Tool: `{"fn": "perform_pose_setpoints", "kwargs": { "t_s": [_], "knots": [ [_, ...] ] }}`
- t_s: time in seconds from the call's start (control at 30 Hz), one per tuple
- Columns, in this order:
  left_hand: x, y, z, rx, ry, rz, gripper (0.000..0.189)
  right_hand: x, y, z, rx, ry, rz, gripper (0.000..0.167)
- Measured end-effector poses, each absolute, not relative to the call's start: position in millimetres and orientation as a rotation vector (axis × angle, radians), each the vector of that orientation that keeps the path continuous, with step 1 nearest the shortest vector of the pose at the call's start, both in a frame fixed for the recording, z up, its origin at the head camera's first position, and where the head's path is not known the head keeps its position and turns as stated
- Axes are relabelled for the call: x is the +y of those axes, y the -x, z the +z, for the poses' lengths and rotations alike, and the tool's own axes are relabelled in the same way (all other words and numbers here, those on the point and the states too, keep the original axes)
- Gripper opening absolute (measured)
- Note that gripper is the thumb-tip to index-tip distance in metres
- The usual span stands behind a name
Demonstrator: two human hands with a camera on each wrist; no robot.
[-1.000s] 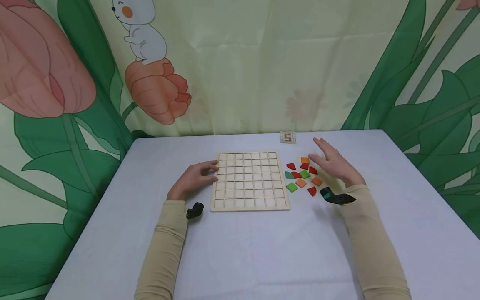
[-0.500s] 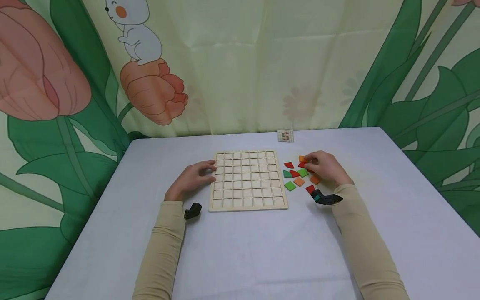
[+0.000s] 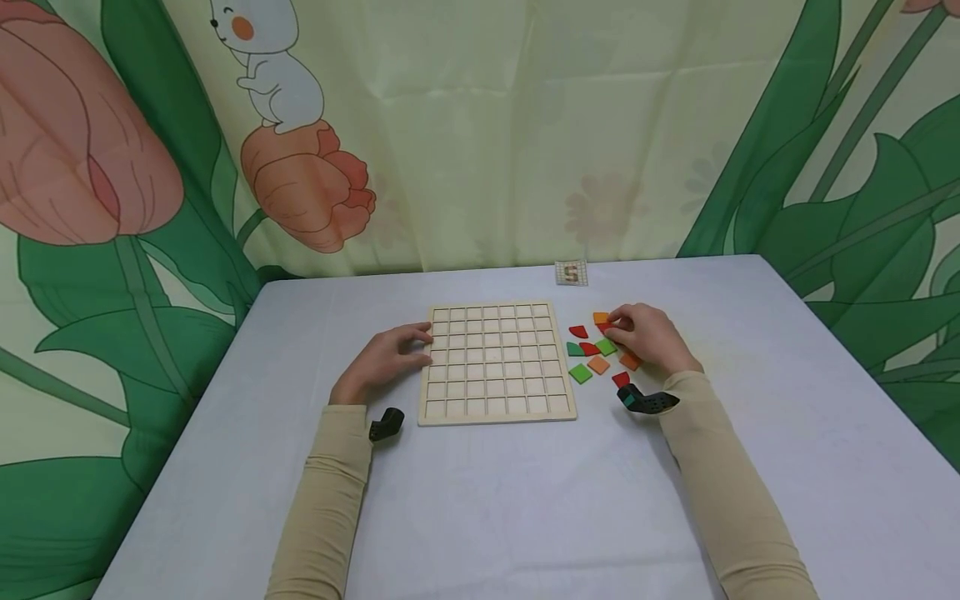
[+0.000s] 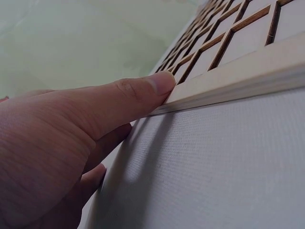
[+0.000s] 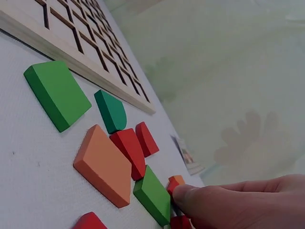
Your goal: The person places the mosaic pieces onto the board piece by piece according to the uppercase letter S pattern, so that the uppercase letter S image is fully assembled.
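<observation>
— Table (image 3: 480,500) first: what lies on it?
— A wooden grid board (image 3: 495,362), with the left hand (image 3: 382,360) at its left edge, thumb pressed flat against the rim, fingers loosely bent, holding nothing.
— And the right hand (image 3: 648,337)?
— Curled over the coloured tiles (image 3: 596,350) beside the board, fingertips pinching a red tile (image 3: 604,328).

A small card marked S (image 3: 572,272) lies before a flowered backdrop (image 3: 480,125).
</observation>
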State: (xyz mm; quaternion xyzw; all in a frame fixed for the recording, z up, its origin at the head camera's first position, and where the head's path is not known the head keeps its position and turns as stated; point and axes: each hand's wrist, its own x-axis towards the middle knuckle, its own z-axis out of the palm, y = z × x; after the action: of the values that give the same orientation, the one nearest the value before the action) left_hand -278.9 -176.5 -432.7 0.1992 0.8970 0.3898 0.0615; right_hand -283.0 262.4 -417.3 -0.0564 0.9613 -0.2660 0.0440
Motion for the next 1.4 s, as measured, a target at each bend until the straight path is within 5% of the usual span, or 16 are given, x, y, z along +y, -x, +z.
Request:
{"fn": "perform_pose_setpoints", "kwargs": {
  "t_s": [1.4],
  "knots": [
    [-177.4, 282.5, -437.6, 2.721, -0.585, 1.156, 0.033, 266.1, 284.5, -422.9, 2.898, 0.382, -0.815, 0.032]
  ]
}}
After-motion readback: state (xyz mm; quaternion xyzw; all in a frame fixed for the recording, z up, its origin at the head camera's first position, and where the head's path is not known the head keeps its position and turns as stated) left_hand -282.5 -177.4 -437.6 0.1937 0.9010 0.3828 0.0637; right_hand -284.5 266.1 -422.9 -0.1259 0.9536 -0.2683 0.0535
